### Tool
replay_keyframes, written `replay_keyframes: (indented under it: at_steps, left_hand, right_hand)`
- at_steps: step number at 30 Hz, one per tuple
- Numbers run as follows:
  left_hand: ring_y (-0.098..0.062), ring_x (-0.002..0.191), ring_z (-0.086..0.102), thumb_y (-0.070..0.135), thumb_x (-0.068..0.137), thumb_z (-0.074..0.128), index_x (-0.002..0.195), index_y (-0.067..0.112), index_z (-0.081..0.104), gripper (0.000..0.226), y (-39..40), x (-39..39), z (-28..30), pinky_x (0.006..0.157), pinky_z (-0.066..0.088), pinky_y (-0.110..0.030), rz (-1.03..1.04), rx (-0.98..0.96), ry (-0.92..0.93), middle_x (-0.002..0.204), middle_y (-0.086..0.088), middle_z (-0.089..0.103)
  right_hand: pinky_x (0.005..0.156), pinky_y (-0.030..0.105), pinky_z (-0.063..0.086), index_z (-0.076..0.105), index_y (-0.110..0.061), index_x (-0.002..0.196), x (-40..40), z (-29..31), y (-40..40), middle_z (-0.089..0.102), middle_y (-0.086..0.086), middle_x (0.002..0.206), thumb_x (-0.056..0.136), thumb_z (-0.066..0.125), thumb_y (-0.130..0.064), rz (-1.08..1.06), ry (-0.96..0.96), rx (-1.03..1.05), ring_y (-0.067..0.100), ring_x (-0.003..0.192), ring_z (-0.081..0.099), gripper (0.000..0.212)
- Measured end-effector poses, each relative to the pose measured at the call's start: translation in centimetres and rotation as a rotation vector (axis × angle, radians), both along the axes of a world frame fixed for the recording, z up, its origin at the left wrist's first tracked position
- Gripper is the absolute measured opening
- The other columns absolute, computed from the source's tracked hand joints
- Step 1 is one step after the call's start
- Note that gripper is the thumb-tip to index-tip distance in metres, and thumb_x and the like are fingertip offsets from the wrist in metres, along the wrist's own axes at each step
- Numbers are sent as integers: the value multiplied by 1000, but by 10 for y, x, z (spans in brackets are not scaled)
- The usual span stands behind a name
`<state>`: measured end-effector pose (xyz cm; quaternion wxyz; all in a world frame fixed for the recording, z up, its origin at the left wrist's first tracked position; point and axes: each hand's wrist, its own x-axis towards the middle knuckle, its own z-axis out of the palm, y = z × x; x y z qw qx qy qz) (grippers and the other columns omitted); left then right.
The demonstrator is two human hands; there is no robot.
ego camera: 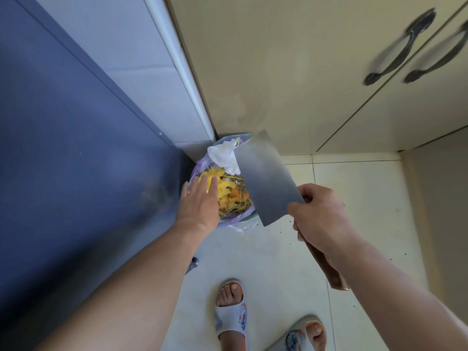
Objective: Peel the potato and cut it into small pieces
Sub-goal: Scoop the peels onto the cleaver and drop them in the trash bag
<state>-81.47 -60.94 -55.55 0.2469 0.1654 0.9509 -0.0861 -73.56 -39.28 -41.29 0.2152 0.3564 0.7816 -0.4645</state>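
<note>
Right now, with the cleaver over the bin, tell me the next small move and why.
Probably draw the left hand back from the waste bag: its fingers are straight and hold nothing, while scraps already lie inside. The right hand keeps its grip on the cleaver, blade above the bag.

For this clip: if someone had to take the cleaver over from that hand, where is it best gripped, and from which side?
By the brown wooden handle end that sticks out below the right hand, coming from the person's side. The cleaver has its broad blade pointing away over the bin bag, so only the handle is safe.
</note>
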Motion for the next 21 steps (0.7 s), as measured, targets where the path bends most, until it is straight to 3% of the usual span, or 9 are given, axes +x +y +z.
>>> replay_keyframes:
  at_steps: [3, 5, 7, 10, 12, 13, 17, 19, 21]
  left_hand:
    - [-34, 131, 46, 40, 97, 63, 140, 16, 58, 48, 10, 0, 1, 110, 38, -45, 199, 193, 80, 141, -11, 55]
    - [-34, 119, 52, 40, 96, 65, 111, 14, 69, 31, 21, -8, 5, 99, 42, -45, 234, 246, 168, 123, -11, 60]
    - [-33, 118, 49, 33, 97, 61, 104, 13, 72, 23, 28, -18, 6, 97, 39, -43, 199, 227, 186, 124, -9, 59]
    - [-32, 139, 34, 21, 98, 59, 128, 33, 71, 34, 27, -26, 1, 111, 30, -42, 188, 218, -2, 162, -2, 36]
    - [-36, 150, 17, 16, 96, 60, 155, 51, 37, 72, 20, -22, -2, 119, 24, -46, 189, 77, -201, 173, -3, 2]
    - [-37, 150, 16, 20, 95, 60, 159, 51, 25, 79, 16, -19, -4, 119, 24, -46, 207, 14, -246, 171, -5, -1]
    - [-37, 141, 33, 31, 94, 60, 159, 33, 30, 71, -3, 2, 2, 115, 31, -46, 436, 95, -150, 158, -9, 31]
    - [-42, 132, 44, 17, 90, 63, 156, 21, 40, 69, -10, 19, 13, 108, 39, -49, 602, 323, 58, 145, -17, 47]
    - [-46, 124, 50, 2, 80, 66, 153, 9, 46, 76, -15, 39, 29, 101, 43, -53, 621, 519, 306, 136, -24, 52]
  right_hand:
    - [60, 37, 54, 64, -21, 86, 2, 1, 10, 66, 7, 72, 82, 52, -7, 21, 5, 51, 28, 63, 62, 19]
    - [62, 40, 57, 63, -23, 87, 2, 0, 13, 66, 6, 72, 82, 52, -7, 34, 3, 68, 33, 69, 67, 20]
    - [64, 45, 59, 63, -23, 87, 5, -2, 15, 66, 6, 74, 82, 51, -7, 55, 13, 92, 35, 73, 68, 20]
    - [50, 34, 46, 61, -19, 82, 12, -4, 14, 61, 5, 77, 85, 49, -7, 142, 89, 177, 26, 63, 56, 17]
    - [49, 29, 38, 58, -15, 80, 15, -5, 14, 54, 4, 83, 87, 49, -6, 244, 159, 280, 21, 62, 48, 15]
    - [51, 31, 41, 59, -16, 84, 17, -6, 13, 51, 2, 88, 88, 51, -5, 309, 189, 338, 20, 65, 49, 15]
    - [59, 37, 46, 62, -18, 121, 25, -16, 7, 46, 0, 101, 81, 53, 8, 557, 255, 480, 26, 73, 49, 48]
    - [60, 34, 40, 56, -20, 132, 30, -22, 3, 43, 1, 106, 74, 51, 13, 686, 248, 533, 23, 80, 44, 67]
    - [60, 35, 47, 55, -18, 128, 37, -26, -1, 41, 3, 106, 65, 53, 13, 803, 240, 598, 25, 86, 46, 69]
